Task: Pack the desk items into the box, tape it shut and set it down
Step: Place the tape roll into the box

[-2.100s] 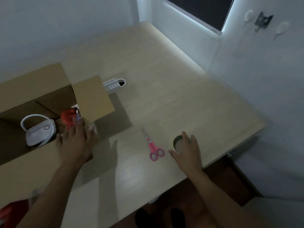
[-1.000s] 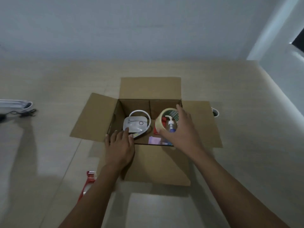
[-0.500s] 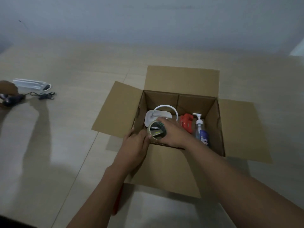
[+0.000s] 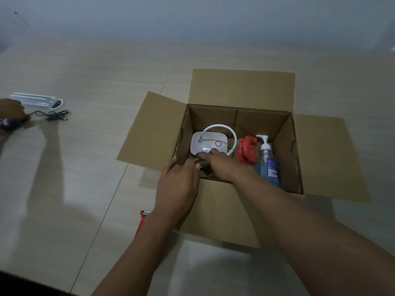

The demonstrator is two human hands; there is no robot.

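Tape roll sunk deeper (half-hidden) in right hand.

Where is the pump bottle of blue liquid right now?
In the head view, the clear pump bottle of blue liquid stands inside the open cardboard box, on its right side, beside the red plastic item.

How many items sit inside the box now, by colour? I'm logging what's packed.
White: 1, the lamp
Red: 1, the red item
Blue: 1, the pump bottle
Dark: 1, the tape roll, held by the right hand
Total: 4 in the box
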